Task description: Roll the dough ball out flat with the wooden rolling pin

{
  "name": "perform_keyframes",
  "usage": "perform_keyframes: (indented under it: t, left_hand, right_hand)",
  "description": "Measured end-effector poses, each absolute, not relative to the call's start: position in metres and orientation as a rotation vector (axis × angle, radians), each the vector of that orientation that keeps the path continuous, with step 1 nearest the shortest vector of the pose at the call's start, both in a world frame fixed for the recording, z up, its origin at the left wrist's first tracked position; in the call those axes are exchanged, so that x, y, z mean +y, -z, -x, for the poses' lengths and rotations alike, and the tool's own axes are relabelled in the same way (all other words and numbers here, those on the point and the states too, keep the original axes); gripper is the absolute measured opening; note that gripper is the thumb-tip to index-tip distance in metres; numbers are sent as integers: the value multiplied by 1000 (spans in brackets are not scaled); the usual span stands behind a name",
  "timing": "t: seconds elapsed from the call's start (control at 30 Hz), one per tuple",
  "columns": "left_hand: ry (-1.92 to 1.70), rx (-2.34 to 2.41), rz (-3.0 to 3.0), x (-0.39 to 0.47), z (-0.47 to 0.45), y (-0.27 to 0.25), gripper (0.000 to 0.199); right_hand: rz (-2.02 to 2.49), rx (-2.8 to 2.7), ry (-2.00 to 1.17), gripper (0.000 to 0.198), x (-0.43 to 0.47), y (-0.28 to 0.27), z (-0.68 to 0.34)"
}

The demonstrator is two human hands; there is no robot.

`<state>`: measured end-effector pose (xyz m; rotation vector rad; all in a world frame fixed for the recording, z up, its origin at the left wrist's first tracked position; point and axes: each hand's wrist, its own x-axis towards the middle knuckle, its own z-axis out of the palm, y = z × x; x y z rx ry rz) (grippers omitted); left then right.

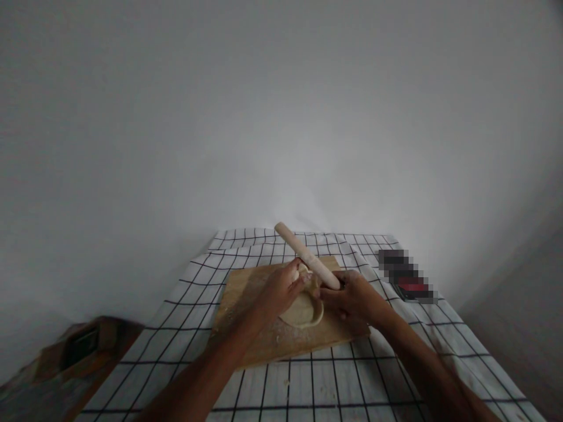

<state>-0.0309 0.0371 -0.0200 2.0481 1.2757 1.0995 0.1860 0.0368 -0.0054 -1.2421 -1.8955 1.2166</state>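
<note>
Over the board, my left hand (281, 288) is closed, pinching the upper edge of a round, thin sheet of dough (302, 312). The dough hangs down below my fingers, its rim slightly curled. My right hand (354, 296) is wrapped around the lower end of a pale wooden rolling pin (303, 252), whose other end points up and to the far left. Fingertips of that hand also reach the dough's right upper edge. Beneath both hands is a wooden board (244, 290) dusted with flour. Part of the dough is hidden behind my fingers.
A white tablecloth with black grid lines (189, 305) covers the table. On its right side lies a dark and red object, blurred out (407, 278). A plain wall (281, 117) rises behind the table. A brown box-like thing (83, 346) sits lower, off the table's left side.
</note>
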Motion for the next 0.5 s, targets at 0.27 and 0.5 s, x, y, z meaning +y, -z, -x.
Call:
perform_keyframes:
  t: [0.27,0.5]
  left_hand:
    - [-1319,1226,-1888,38,27,14,24]
    - [-1261,1189,-1753,30,38,-2,19]
  right_hand:
    - [1296,-1950,-776,10,31,8,-165]
    - [1134,-1711,-1097,14,35,9,-166]
